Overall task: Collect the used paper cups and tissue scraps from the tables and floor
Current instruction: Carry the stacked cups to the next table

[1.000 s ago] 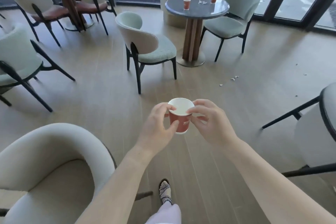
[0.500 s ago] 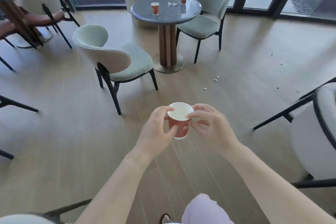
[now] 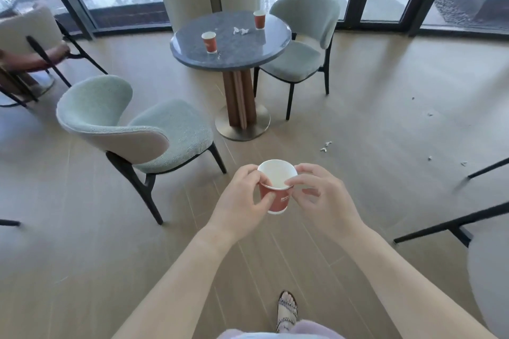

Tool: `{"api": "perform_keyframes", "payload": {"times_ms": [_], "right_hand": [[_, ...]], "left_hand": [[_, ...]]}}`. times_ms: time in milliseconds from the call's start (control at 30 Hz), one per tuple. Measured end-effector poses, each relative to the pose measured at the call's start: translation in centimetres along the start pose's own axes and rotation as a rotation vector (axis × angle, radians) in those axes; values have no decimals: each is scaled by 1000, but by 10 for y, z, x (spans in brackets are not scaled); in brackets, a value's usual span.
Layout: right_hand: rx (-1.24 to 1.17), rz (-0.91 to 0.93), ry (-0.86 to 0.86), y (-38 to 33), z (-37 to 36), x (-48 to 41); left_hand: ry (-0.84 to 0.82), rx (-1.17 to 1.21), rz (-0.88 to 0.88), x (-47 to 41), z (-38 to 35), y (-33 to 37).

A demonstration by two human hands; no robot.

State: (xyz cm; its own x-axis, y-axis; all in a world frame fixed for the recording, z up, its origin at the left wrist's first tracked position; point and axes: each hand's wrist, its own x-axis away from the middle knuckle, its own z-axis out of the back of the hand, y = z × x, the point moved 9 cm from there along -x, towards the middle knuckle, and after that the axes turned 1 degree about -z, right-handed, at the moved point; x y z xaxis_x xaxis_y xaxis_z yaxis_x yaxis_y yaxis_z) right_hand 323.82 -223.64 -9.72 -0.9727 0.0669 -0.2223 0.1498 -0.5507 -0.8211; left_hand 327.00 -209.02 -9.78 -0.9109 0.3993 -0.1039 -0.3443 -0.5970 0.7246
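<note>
A red paper cup with a white inside (image 3: pixel 278 187) is held upright in front of me. My left hand (image 3: pixel 242 203) grips its left side, thumb across the red wall. My right hand (image 3: pixel 322 195) pinches the rim on the right. Ahead stands a round grey table (image 3: pixel 242 49) carrying two more red cups, one near its left edge (image 3: pixel 210 42) and one at the back (image 3: pixel 259 19), with white tissue scraps (image 3: pixel 240 31) between them. More tissue scraps (image 3: pixel 325 146) lie scattered on the wooden floor to the right.
A pale green chair (image 3: pixel 132 129) stands left of the table's pedestal, another (image 3: pixel 303 44) behind the table. A brown-seated chair (image 3: pixel 30 44) is at far left. Dark chair legs (image 3: pixel 451 226) and a white seat are at the right. Glass walls close the back.
The view has swung and moved closer to the grey table, which now sits nearer the centre. Both hands keep holding the cup as before.
</note>
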Motion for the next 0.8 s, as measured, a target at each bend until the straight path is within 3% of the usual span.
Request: {"api": "perform_keyframes", "payload": {"times_ms": [467,800], "right_hand": [[35,-10,-128,71,-38,-244],[107,41,-107,87,-90,-483]], "left_hand": [[50,4,112,-223,21,-92],[26,-70,69,-446,105,-182]]}}
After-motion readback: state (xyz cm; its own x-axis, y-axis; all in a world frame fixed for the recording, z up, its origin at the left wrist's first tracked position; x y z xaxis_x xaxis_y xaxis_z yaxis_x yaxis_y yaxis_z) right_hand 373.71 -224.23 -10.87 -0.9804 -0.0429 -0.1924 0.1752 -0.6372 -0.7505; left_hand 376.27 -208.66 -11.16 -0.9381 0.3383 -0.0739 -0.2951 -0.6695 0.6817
